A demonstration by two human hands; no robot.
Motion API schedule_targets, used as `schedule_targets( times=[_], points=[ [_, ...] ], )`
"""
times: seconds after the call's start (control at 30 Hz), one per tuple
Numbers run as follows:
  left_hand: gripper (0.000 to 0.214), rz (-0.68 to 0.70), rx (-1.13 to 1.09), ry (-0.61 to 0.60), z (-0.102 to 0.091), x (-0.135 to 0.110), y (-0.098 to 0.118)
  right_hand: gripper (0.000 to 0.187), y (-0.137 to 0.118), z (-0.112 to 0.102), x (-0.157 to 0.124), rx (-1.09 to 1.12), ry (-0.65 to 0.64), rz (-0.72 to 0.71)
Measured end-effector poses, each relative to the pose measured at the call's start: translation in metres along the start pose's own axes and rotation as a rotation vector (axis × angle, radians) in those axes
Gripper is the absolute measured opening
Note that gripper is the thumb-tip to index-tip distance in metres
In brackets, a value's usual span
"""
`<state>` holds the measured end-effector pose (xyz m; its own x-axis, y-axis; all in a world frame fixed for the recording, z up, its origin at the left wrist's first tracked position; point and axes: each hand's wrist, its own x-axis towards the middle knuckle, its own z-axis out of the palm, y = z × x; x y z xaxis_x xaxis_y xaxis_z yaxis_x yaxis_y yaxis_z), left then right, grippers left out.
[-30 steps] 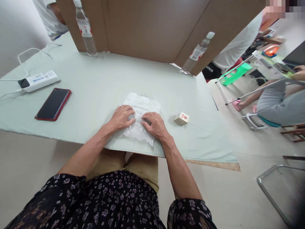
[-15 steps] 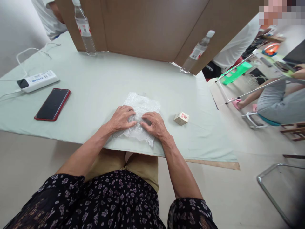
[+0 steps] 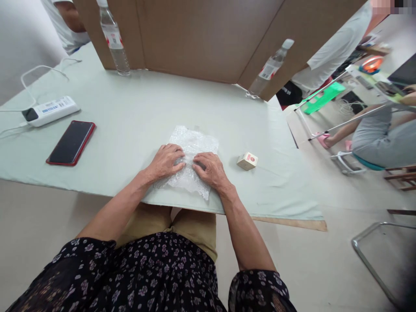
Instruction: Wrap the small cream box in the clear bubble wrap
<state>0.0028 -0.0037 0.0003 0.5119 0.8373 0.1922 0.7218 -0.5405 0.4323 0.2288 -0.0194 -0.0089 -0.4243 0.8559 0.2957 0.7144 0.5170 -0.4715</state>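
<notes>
A sheet of clear bubble wrap (image 3: 194,139) lies flat near the table's front edge. My left hand (image 3: 165,161) rests on its left side, fingers stretched out and a little apart. On the right side of the sheet lies my right hand (image 3: 210,168), its fingers loosely bent and the thumb held apart. Neither hand grasps the wrap; both lie on top and cover parts of it. Just right of my right hand sits a small cream box (image 3: 247,160) with a red mark on top.
Left on the green tablecloth (image 3: 146,104) are a phone (image 3: 71,143) in a red case and a white power strip (image 3: 52,110) with cables. A cardboard panel (image 3: 195,39) stands behind, with water bottles (image 3: 118,54) at both sides. A person (image 3: 383,134) sits at the right.
Both hands stay on the bubble wrap with hardly any movement. The view has shifted very slightly. At the upper right, a person in white behind the panel has moved.
</notes>
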Motion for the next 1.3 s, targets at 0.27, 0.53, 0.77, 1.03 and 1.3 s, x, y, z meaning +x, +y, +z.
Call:
schedule_targets(
  times=[0.27,0.53,0.77,1.03,1.3],
  points=[
    [0.026,-0.01,0.002,0.019,0.0027,0.0005,-0.0015,0.014,0.0001,0.0001,0.0002,0.001,0.0,-0.001],
    [0.024,-0.009,-0.004,0.032,0.004,-0.0002,-0.0025,0.015,-0.0008,-0.0016,-0.0008,0.007,-0.008,-0.003],
    [0.024,-0.007,-0.001,0.026,0.004,0.0001,-0.0023,0.017,-0.0017,-0.003,-0.0009,0.002,-0.024,0.009],
    [0.025,-0.002,-0.011,0.019,0.0035,-0.0001,-0.0029,0.016,-0.002,-0.0042,-0.0009,0.002,-0.022,0.013],
    [0.025,0.002,-0.012,0.006,0.0012,-0.0008,-0.0022,0.017,-0.0014,-0.0065,-0.0009,0.003,-0.026,0.021]
  ],
)
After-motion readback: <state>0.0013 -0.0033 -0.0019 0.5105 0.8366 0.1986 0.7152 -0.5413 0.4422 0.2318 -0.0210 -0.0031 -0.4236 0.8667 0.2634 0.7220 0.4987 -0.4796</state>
